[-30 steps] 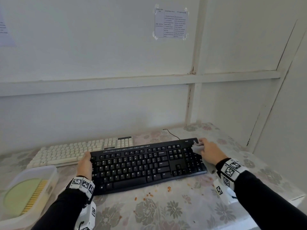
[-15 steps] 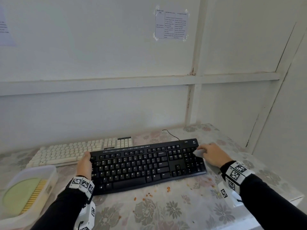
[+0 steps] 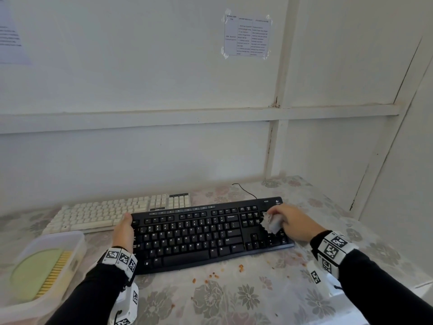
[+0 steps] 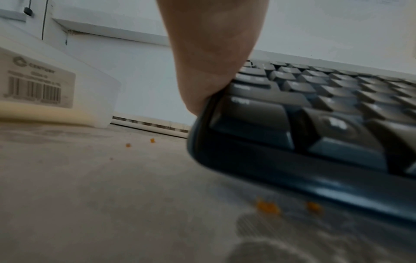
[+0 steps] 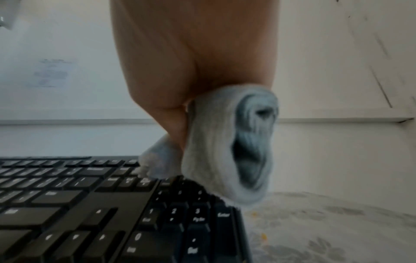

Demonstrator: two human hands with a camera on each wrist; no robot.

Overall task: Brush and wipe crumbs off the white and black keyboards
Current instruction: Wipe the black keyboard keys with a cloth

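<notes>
- Right hand [image 3: 296, 225]: fingers bunched round a grey cloth [image 3: 273, 223]; shifted leftward over the number pad of the black keyboard [image 3: 201, 233] since a moment ago; wiping likely under way.
- Left hand [image 3: 123, 231]: unmoved, grips that keyboard's left end.
- White keyboard [image 3: 112, 213]: behind, untouched.

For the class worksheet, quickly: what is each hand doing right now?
Left hand: grips the left end of the black plastic keyboard.
Right hand: holds a crumpled pale grey cloth on the keyboard's number pad.
</notes>
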